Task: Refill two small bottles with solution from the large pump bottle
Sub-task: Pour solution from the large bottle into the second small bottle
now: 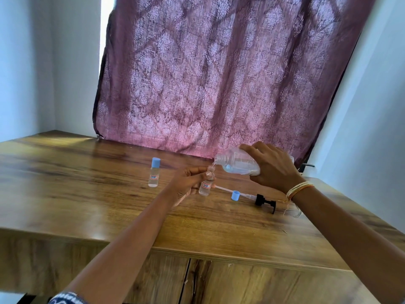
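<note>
- Clear plastic large bottle (237, 164), pump removed, tipped nearly flat in the right hand (274, 167), fingers wrapped over its body; threaded mouth just above the uncapped small clear bottle with a red-framed label (206, 185).
- Small bottle pinched upright in the left hand (188, 183), fingers closed around its neck and side, near the middle of the wooden table (87, 194).
- Likely to overshoot: wide mouth over a narrow neck, so a further tilt could send solution down the label and fingers.
- Could overflow unnoticed, the liquid and the plastic both being clear.
- Loose light-blue cap (235, 195) and black pump head with its dip tube (264, 201) lying right of the pour, in reach of any spill.
- Second small bottle with a blue cap (154, 175) standing capped, further left.
</note>
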`<state>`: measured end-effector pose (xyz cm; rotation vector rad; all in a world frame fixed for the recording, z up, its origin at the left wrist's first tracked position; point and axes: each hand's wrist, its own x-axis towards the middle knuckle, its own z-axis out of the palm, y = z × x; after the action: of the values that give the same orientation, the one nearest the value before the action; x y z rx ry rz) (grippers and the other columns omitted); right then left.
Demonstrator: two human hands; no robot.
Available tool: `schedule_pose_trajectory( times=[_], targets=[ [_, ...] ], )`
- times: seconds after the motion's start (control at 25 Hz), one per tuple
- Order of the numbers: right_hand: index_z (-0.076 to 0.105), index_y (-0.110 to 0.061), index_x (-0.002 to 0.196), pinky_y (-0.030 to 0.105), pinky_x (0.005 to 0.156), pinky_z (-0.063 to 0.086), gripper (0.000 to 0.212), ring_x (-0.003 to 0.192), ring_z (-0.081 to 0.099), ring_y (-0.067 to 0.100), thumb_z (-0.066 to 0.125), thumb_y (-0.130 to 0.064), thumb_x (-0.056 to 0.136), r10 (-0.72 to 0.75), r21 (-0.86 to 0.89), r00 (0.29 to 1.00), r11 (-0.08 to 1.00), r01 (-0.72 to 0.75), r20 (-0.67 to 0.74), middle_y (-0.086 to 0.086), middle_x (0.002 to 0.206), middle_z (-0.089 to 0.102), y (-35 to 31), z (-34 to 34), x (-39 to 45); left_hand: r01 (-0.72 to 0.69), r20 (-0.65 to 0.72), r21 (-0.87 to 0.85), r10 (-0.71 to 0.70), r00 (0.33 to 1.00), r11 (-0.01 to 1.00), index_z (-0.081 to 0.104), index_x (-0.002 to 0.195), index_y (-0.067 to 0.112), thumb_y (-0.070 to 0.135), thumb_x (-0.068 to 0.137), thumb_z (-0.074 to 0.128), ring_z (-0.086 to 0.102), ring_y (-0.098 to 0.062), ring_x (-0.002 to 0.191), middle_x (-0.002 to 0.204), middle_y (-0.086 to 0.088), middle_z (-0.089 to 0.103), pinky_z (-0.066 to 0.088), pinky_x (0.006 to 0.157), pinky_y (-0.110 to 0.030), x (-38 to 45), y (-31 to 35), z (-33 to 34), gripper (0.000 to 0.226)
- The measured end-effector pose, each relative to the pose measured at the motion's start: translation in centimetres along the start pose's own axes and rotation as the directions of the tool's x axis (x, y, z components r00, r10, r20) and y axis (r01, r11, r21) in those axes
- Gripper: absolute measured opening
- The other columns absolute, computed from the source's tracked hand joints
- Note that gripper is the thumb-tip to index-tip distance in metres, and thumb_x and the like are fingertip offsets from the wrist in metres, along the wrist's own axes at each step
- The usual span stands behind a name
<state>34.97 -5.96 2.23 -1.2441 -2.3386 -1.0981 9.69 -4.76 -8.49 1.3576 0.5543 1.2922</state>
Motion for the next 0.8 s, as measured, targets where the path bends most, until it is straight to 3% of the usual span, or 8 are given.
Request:
schedule_pose_trajectory(
  times=[0.8],
  targets=[
    [0.035, -0.029, 0.134, 0.041, 0.067, 0.055, 0.089, 0.085, 0.063, 0.031, 0.081, -0.042, 0.059, -0.018, -0.029, 0.999, 0.999, 0.017, -0.029, 0.008, 0.108, 0.06, -0.02, 0.35, -0.18, 0.006, -0.001, 0.045, -0.006, 1.0, 0.999, 0.073, 0.106, 0.013, 0.025, 0.078, 0.071, 0.072, -0.03, 0.093, 0.104, -0.015, 0.074, 0.059, 0.077, -0.041, 0.0, -0.14, -0.29, 0.03]
  ],
)
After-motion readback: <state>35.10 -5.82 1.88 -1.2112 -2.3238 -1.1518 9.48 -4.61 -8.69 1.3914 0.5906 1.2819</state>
